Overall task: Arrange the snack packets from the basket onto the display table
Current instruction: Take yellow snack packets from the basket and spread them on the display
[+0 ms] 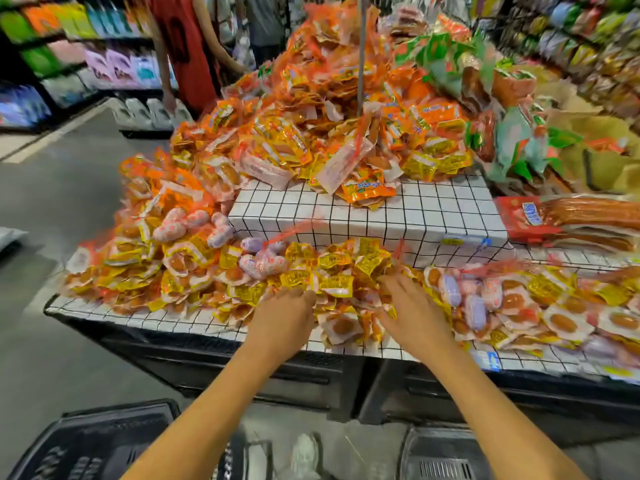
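head view, looking down two bare forearms to the front edge of the display table (166,318), which wears a white cloth with a black grid. the left hand (284,308) and the right hand (414,306) lie side by side, apart, both on a low heap of yellow snack packets (334,282). that heap sits between the two hands and just beyond their fingertips, and more packets spread out to the left of the left hand and under both palms. the right hand lies flat with its fingers spread and fairly straight, pressing on the packets. the left hand's fingers bend down into the heap; blur hides whether they grip a packet, so i cannot tell. just right of the right hand lie lilac sausage packs (453,289). beyond both hands stands a raised block (398,213) in the same grid cloth, and on top of it a tall mound of orange packets (311,126). far right of the right hand, long red packs (568,216) lie flat. below the left forearm, on the floor, is a black basket (93,445); a second basket (443,459) sits below the right forearm. what either holds is too dark to tell. well beyond the left hand stands a person in red (180,46).
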Tool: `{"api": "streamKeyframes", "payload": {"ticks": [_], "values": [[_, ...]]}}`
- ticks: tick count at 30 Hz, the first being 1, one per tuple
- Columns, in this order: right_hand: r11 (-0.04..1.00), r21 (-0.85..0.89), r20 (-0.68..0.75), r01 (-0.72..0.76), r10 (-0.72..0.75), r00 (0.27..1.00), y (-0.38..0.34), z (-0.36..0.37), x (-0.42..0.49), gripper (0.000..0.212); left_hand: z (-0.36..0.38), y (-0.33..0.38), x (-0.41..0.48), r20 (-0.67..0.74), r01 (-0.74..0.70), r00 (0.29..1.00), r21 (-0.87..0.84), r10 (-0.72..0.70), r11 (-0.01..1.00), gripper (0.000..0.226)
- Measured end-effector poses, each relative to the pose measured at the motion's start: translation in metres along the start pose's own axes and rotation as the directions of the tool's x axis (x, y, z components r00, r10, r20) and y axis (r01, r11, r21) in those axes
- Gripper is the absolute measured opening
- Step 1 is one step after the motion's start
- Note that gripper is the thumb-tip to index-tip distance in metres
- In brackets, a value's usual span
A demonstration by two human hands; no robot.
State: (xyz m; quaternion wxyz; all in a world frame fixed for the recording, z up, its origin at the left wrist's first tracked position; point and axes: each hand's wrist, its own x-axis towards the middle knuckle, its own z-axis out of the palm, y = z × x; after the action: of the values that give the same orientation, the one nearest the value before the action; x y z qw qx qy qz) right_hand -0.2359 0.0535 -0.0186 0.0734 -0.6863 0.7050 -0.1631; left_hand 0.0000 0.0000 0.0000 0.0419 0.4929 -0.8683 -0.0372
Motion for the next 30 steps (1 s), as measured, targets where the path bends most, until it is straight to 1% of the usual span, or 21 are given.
{"api": "streamKeyframes", "payload": {"ticks": [2,3,6,8,9,11,13,16,18,19,21,23,25,27,30], "values": [[0.999,0.038,-0.049,-0.006,0.008,0.999,0.001,0.006,0.016,0.068,0.006,-0.006,0.016,-0.028,-0.033,0.999,-0.019,0.032,0.999,0.027],[1.000,0.025,-0.056,-0.009,0.011,0.998,0.000,0.008,0.023,0.077,0.011,-0.010,0.024,-0.048,-0.057,0.997,-0.026,0.056,0.998,0.026],[0.998,-0.016,0.007,-0.055,0.055,0.998,-0.003,0.012,0.048,0.101,0.016,-0.018,0.043,-0.024,-0.070,0.997,-0.071,0.069,0.995,0.028],[0.996,-0.049,0.072,-0.079,0.082,0.994,-0.003,0.015,0.064,0.110,0.023,-0.024,0.054,-0.026,-0.113,0.993,-0.089,0.111,0.990,0.030],[0.995,-0.065,0.092,-0.080,0.086,0.992,-0.002,0.018,0.070,0.111,0.026,-0.027,0.060,-0.011,-0.125,0.992,-0.102,0.125,0.987,0.032],[0.993,-0.082,0.105,-0.090,0.099,0.990,-0.001,0.025,0.080,0.109,0.033,-0.032,0.071,0.011,-0.134,0.991,-0.117,0.137,0.984,0.035],[0.990,-0.088,0.101,-0.110,0.119,0.988,-0.001,0.029,0.086,0.105,0.039,-0.035,0.076,0.003,-0.138,0.990,-0.129,0.139,0.982,0.032],[0.983,-0.125,0.131,-0.134,0.150,0.980,0.001,0.031,0.094,0.100,0.047,-0.038,0.081,-0.019,-0.145,0.989,-0.164,0.144,0.976,0.030],[0.983,-0.129,0.123,-0.128,0.144,0.982,0.006,0.032,0.097,0.089,0.047,-0.037,0.082,-0.030,-0.147,0.989,-0.181,0.144,0.972,0.037],[0.987,-0.106,0.107,-0.121,0.133,0.985,0.010,0.033,0.098,0.081,0.047,-0.037,0.083,-0.052,-0.147,0.989,-0.190,0.140,0.971,0.036],[0.994,0.010,0.068,-0.106,0.105,0.992,0.018,0.034,0.098,0.059,0.047,-0.037,0.084,-0.088,-0.139,0.989,-0.215,0.122,0.967,0.028],[0.976,0.194,0.029,-0.096,0.092,0.995,0.026,0.033,0.097,0.045,0.047,-0.036,0.084,-0.095,-0.123,0.990,-0.227,0.103,0.966,0.024],[0.929,0.358,-0.005,-0.093,0.101,0.995,0.032,0.027,0.095,0.041,0.046,-0.035,0.085,-0.093,-0.107,0.992,-0.237,0.087,0.966,0.021],[0.872,0.483,-0.067,-0.085,0.134,0.989,0.033,0.017,0.094,0.038,0.045,-0.033,0.086,-0.104,-0.098,0.992,-0.242,0.075,0.965,0.018],[0.736,0.670,-0.119,-0.100,0.239,0.964,0.028,-0.005,0.091,0.032,0.044,-0.030,0.086,-0.106,-0.079,0.993,-0.245,0.054,0.966,0.015]]}}
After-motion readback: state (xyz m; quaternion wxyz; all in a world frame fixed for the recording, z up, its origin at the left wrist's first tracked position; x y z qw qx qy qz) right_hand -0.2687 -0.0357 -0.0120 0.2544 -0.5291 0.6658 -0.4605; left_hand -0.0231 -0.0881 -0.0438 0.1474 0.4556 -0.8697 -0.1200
